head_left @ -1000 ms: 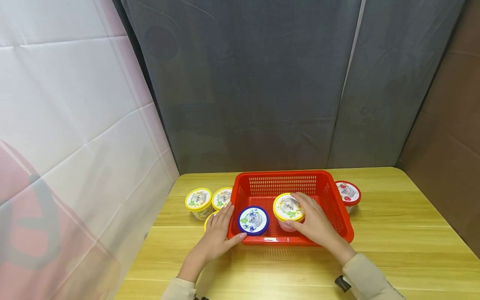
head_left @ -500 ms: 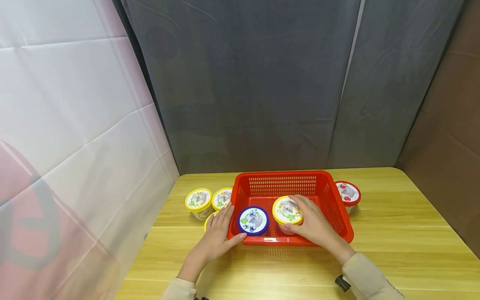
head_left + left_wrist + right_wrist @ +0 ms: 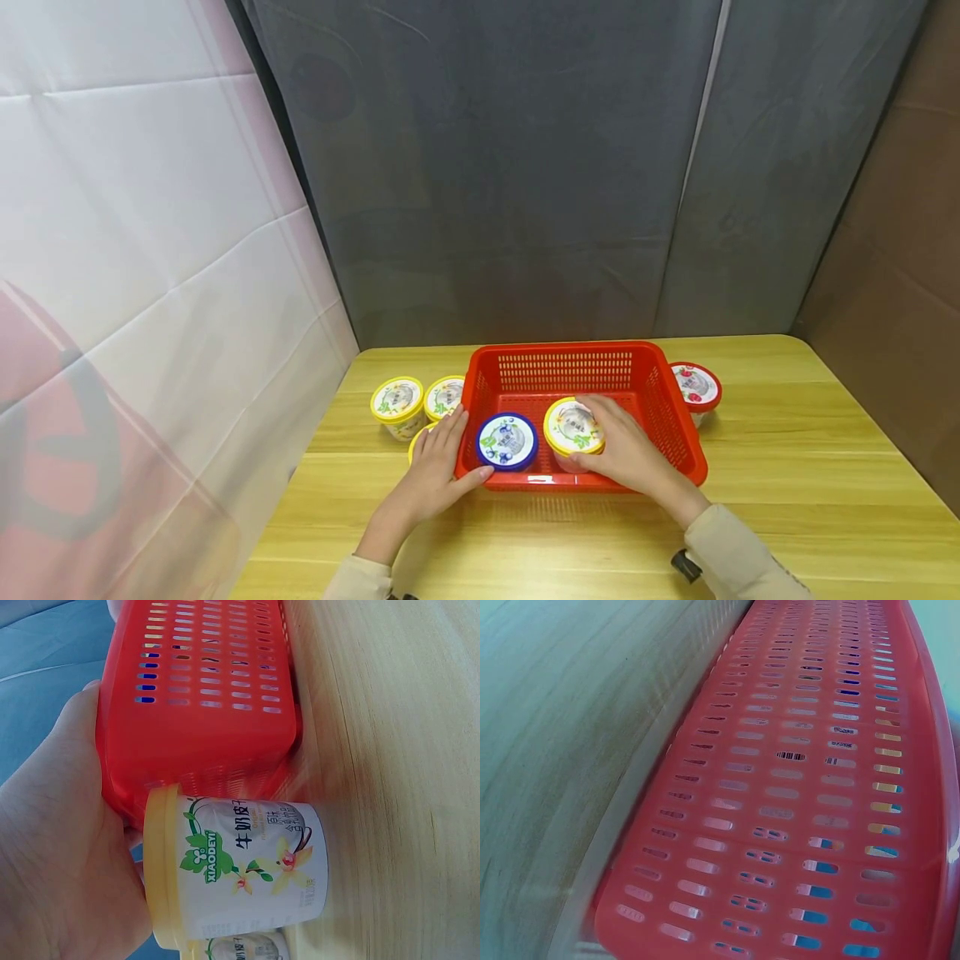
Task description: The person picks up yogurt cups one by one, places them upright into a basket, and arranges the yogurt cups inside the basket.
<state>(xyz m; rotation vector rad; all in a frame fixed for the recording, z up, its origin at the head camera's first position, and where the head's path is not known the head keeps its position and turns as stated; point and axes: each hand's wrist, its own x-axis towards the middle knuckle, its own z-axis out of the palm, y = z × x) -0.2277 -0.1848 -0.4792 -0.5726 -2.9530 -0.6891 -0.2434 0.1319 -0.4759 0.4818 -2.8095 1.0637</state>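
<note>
In the head view my right hand [image 3: 626,447] grips a white tub with a yellow lid [image 3: 573,425], thumb at the near side and fingers at the far side of the lid. The tub is upright inside the red basket [image 3: 566,357], near its front wall. Just left of it in the basket stands a blue-lidded tub [image 3: 507,442]. My left hand [image 3: 435,477] rests on the basket's left front corner, fingers lying along the left rim and thumb at the front rim. In the left wrist view another yellow-lidded tub [image 3: 247,862] stands right beside the basket, close to that hand.
Two yellow-lidded tubs, one at the far left [image 3: 397,400] and one by the basket [image 3: 444,396], stand left of the basket. A red-lidded tub [image 3: 696,387] stands at its right side. A grey curtain [image 3: 510,167] hangs behind the wooden table [image 3: 810,450].
My right hand has moved the yellow-lidded tub a little toward the front of the basket and slightly left, nearer the blue-lidded tub. My left hand and the basket have stayed in place.
</note>
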